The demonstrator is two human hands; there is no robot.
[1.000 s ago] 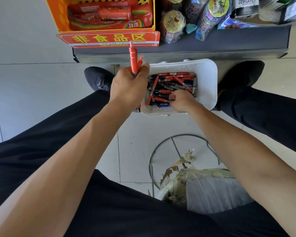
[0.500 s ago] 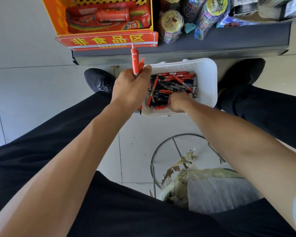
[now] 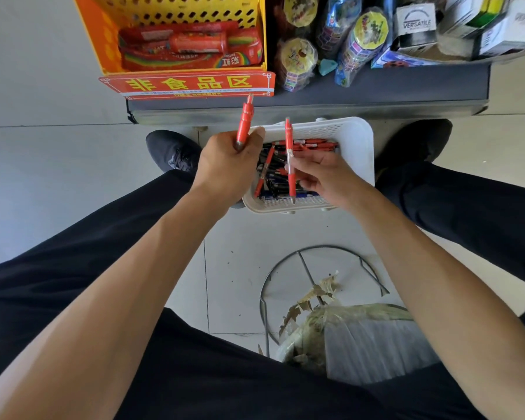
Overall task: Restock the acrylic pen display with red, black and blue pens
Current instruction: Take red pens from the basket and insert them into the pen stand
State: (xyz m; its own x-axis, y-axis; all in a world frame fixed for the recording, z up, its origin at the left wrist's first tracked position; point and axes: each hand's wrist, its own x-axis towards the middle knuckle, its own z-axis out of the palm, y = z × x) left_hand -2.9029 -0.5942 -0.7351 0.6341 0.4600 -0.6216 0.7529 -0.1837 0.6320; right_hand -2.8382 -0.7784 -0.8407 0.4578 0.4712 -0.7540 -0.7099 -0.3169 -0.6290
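A white plastic basket (image 3: 358, 147) sits on the floor between my feet, holding several loose red, black and blue pens (image 3: 311, 145). My left hand (image 3: 228, 168) is closed around a small bunch of red pens (image 3: 244, 122) that stick up above its fist, at the basket's left rim. My right hand (image 3: 328, 177) hovers over the basket and pinches one red pen (image 3: 290, 159) upright between thumb and fingers. No acrylic pen display appears in view.
A dark shelf edge (image 3: 315, 101) runs just beyond the basket, with an orange-yellow crate (image 3: 103, 34) of red packs, a red sign (image 3: 188, 84) and wrapped toys. A wire stool frame (image 3: 312, 253) and a bag of scraps (image 3: 361, 338) stand between my knees.
My right hand has come up out of the pile in the basket with one red pen pinched in it. My left hand stays put with its red pens.
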